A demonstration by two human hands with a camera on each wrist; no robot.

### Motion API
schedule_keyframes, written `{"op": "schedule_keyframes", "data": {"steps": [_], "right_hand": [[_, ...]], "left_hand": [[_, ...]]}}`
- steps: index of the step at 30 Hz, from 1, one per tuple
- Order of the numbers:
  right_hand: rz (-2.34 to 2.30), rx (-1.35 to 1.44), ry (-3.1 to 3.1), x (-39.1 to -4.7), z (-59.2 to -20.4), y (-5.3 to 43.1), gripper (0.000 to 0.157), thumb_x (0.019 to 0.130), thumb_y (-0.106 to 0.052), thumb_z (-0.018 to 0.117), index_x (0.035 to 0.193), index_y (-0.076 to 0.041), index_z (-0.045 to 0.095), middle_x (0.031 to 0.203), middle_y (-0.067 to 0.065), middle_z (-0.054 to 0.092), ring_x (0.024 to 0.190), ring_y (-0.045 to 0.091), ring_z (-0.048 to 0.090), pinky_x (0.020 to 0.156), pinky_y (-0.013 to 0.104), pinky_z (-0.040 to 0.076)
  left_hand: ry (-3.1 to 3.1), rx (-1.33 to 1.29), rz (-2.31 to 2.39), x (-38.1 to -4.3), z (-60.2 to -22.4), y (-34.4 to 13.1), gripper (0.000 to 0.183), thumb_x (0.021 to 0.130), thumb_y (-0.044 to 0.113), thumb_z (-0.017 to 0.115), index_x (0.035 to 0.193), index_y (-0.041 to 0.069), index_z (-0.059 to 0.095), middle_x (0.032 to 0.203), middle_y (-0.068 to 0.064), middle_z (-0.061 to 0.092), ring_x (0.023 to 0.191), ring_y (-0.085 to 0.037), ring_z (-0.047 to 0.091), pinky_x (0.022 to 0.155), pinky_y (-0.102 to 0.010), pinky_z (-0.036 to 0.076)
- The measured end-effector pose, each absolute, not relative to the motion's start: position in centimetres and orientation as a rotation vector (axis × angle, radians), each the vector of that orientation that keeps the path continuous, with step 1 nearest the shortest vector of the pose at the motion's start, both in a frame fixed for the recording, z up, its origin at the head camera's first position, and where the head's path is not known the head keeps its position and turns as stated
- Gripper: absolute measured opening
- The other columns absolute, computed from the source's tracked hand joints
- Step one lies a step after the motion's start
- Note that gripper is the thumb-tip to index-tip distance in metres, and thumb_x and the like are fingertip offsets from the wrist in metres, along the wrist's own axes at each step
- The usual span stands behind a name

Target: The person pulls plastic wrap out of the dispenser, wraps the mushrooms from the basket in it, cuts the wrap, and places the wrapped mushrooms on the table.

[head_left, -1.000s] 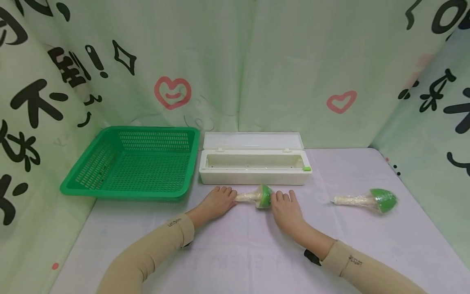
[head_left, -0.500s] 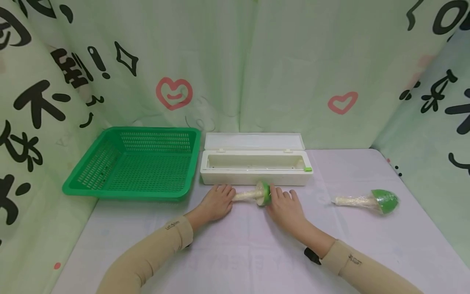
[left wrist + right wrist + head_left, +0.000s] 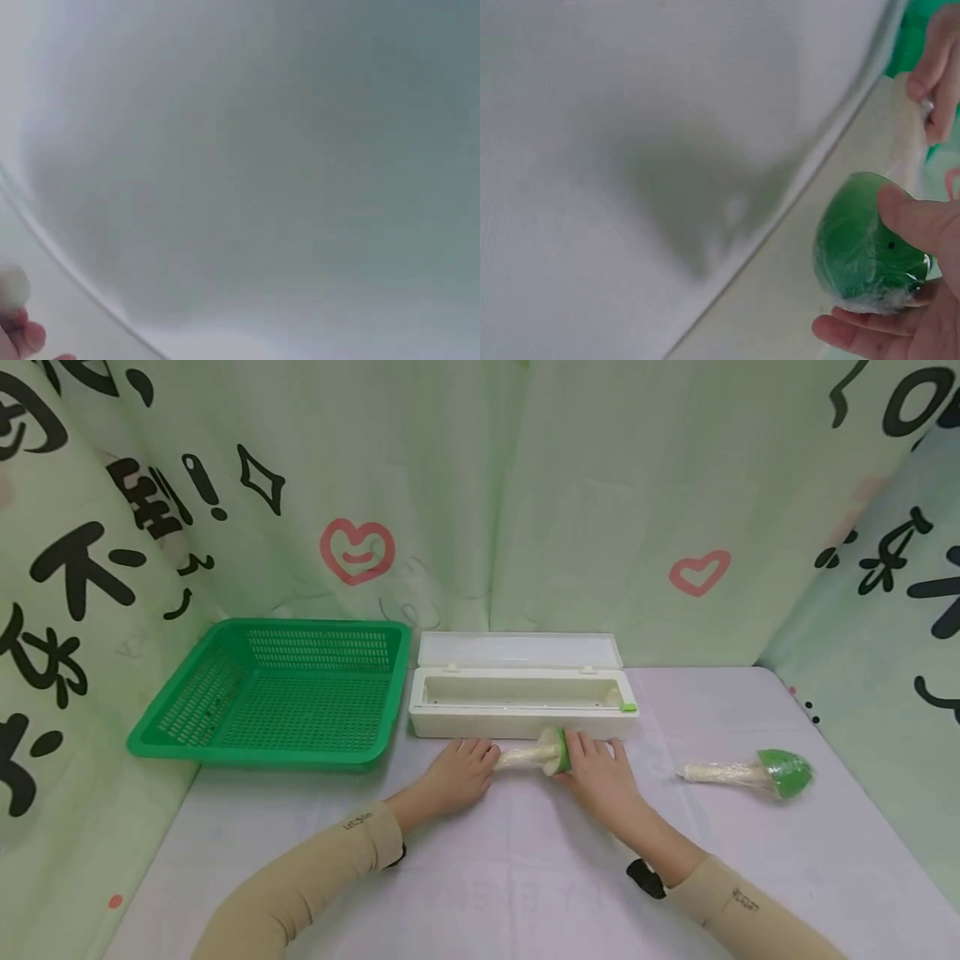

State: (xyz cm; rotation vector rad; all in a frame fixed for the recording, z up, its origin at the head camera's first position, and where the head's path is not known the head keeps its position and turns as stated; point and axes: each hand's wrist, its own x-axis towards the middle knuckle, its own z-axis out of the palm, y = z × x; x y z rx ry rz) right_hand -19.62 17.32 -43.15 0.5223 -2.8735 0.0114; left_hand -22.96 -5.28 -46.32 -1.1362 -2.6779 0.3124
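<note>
A mushroom-shaped thing with a cream stem and a green cap lies sideways between both hands, in front of the long white box. My left hand pinches the end of its stem. My right hand grips the cap from the right. Up close in the right wrist view, the green cap is covered in clear crinkled film, with my right thumb on one side and fingers on the other. Only a few left fingertips show at the corner of the left wrist view.
A second film-wrapped mushroom-shaped thing lies on the white tablecloth at the right. The green basket stands back left. The white box has its lid raised toward the curtain.
Both hands and the mushroom-shaped thing have shifted a little to the right over the last half second. My right thumb now shows below the cap. Basket, box and second piece stay put.
</note>
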Motion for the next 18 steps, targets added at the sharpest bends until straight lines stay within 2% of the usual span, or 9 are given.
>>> {"op": "schedule_keyframes", "data": {"steps": [6,12,18], "right_hand": [[0.101,0.417,-2.930,-17.0,-39.8,22.6,0.069,0.074,-0.021,0.074,0.126,0.003,0.036,0.112,0.023,0.053,0.097,0.039,0.053,0.089,0.056,0.029],[0.226,0.282,-3.010,-13.9,-38.1,29.9,0.068,0.075,-0.016,0.072,0.127,0.005,0.034,0.115,0.030,0.048,0.102,0.047,0.046,0.085,0.063,0.023],[0.284,0.090,-3.102,-11.1,-38.9,37.0,0.072,0.079,-0.027,0.069,0.130,0.006,0.030,0.119,0.034,0.041,0.102,0.048,0.040,0.081,0.064,0.019]], "left_hand": [[-2.571,-1.202,0.370,-21.9,-44.6,0.7,0.025,0.096,0.032,0.038,0.110,0.013,0.046,0.102,0.001,0.049,0.090,-0.013,0.048,0.072,-0.026,0.041],[-2.466,-1.305,0.372,-21.0,-44.0,8.6,0.028,0.095,0.034,0.032,0.113,0.016,0.045,0.103,0.004,0.046,0.087,-0.009,0.045,0.073,-0.023,0.037],[-2.412,-1.356,0.458,-19.6,-44.4,16.0,0.031,0.095,0.039,0.025,0.111,0.021,0.044,0.096,0.009,0.044,0.082,-0.005,0.042,0.070,-0.021,0.034]]}}
